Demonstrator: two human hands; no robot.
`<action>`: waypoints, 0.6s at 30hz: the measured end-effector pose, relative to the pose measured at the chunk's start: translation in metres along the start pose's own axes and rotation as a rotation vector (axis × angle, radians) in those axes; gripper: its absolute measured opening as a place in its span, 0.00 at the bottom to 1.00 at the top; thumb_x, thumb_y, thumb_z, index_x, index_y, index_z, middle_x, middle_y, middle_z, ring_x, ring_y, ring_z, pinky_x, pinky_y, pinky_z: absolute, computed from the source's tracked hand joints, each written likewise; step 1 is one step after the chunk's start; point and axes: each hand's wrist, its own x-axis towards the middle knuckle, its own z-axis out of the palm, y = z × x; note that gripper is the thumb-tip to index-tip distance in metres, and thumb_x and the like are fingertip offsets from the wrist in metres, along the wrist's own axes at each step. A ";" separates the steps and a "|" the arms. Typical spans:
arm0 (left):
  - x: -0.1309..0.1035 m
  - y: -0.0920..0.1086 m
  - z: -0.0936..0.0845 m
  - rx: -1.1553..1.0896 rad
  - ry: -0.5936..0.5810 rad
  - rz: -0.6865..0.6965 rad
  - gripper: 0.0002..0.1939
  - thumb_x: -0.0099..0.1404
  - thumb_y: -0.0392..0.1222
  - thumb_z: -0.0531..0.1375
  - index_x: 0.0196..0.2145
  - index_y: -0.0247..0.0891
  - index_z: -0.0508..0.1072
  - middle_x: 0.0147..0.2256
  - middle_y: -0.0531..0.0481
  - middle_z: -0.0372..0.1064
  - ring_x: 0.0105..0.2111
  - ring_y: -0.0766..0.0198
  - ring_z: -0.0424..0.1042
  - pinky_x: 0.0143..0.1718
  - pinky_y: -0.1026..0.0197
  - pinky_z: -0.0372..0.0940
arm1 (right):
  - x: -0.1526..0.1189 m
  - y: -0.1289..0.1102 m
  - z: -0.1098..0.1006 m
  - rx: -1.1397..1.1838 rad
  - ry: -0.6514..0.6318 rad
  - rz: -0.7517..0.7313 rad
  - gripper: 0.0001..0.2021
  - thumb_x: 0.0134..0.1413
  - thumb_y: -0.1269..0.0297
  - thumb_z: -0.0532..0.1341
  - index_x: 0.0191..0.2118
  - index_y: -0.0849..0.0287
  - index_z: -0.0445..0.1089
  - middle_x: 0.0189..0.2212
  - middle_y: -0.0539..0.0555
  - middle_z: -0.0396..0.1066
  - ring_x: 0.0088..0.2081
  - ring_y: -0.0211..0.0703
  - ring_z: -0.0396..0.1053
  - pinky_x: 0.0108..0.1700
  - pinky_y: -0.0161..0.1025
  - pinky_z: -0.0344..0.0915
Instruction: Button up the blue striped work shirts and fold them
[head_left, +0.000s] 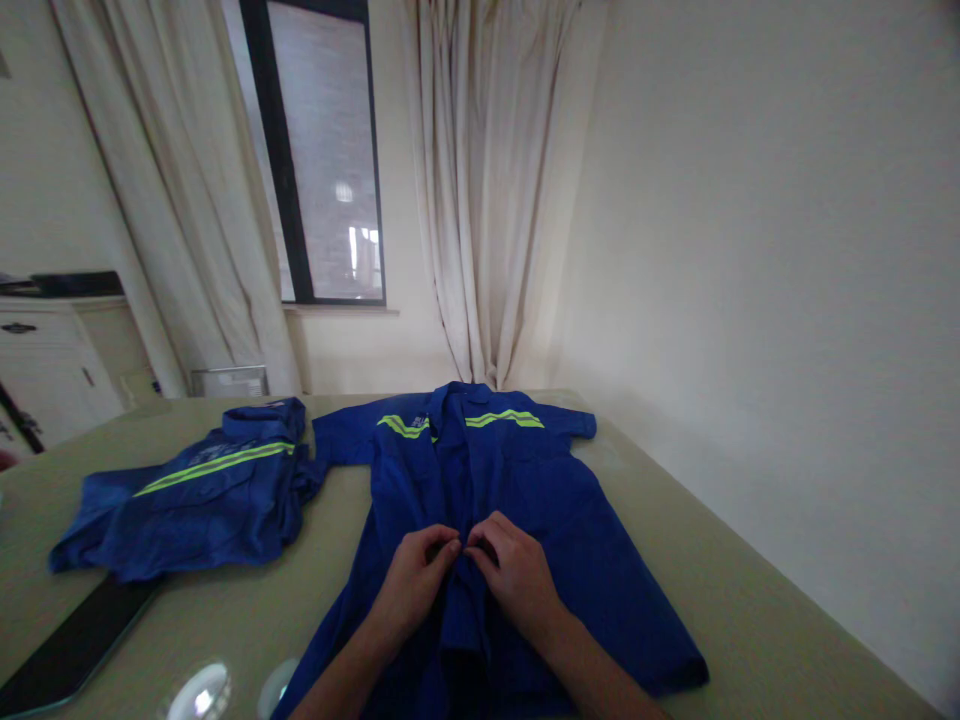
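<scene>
On blue shirt (547, 500): both hands (412, 570) (517, 565); blurred lettering (420, 421)

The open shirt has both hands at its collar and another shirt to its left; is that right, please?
Not the collar: the head view shows the left hand and right hand at the front edges of the open shirt; another shirt does lie left.

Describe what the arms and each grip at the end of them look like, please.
These are a person's arms. The left grip and right grip are human hands with fingers and thumbs, with no gloves or rings that I can see. The left forearm and right forearm are bare, with no sleeve, watch, cable or clear marking in view. The upper arms are out of frame.
</scene>
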 end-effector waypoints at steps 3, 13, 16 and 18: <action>-0.002 0.004 0.003 0.011 -0.002 0.009 0.19 0.65 0.53 0.59 0.41 0.36 0.80 0.34 0.48 0.78 0.35 0.57 0.73 0.38 0.60 0.64 | -0.001 0.002 0.000 -0.055 0.025 -0.052 0.03 0.64 0.70 0.62 0.38 0.54 0.71 0.36 0.50 0.73 0.38 0.42 0.72 0.40 0.35 0.63; 0.001 0.001 -0.001 -0.173 -0.111 -0.076 0.20 0.62 0.57 0.64 0.36 0.35 0.79 0.29 0.54 0.72 0.30 0.64 0.65 0.34 0.62 0.58 | 0.000 0.001 -0.001 -0.007 0.074 -0.161 0.04 0.67 0.70 0.59 0.39 0.55 0.71 0.36 0.52 0.72 0.39 0.43 0.71 0.41 0.36 0.63; 0.002 -0.002 -0.006 -0.268 -0.132 -0.128 0.21 0.59 0.57 0.67 0.34 0.34 0.79 0.25 0.56 0.68 0.27 0.66 0.61 0.31 0.63 0.54 | 0.000 0.002 -0.001 0.124 0.086 -0.095 0.03 0.65 0.70 0.62 0.38 0.55 0.71 0.35 0.50 0.72 0.38 0.41 0.71 0.41 0.35 0.63; 0.002 0.001 -0.008 -0.307 -0.144 -0.146 0.21 0.57 0.58 0.67 0.33 0.34 0.79 0.24 0.57 0.67 0.27 0.67 0.61 0.31 0.63 0.53 | 0.000 0.003 -0.001 0.194 0.093 -0.062 0.03 0.64 0.70 0.63 0.38 0.54 0.72 0.35 0.49 0.71 0.37 0.41 0.71 0.41 0.35 0.63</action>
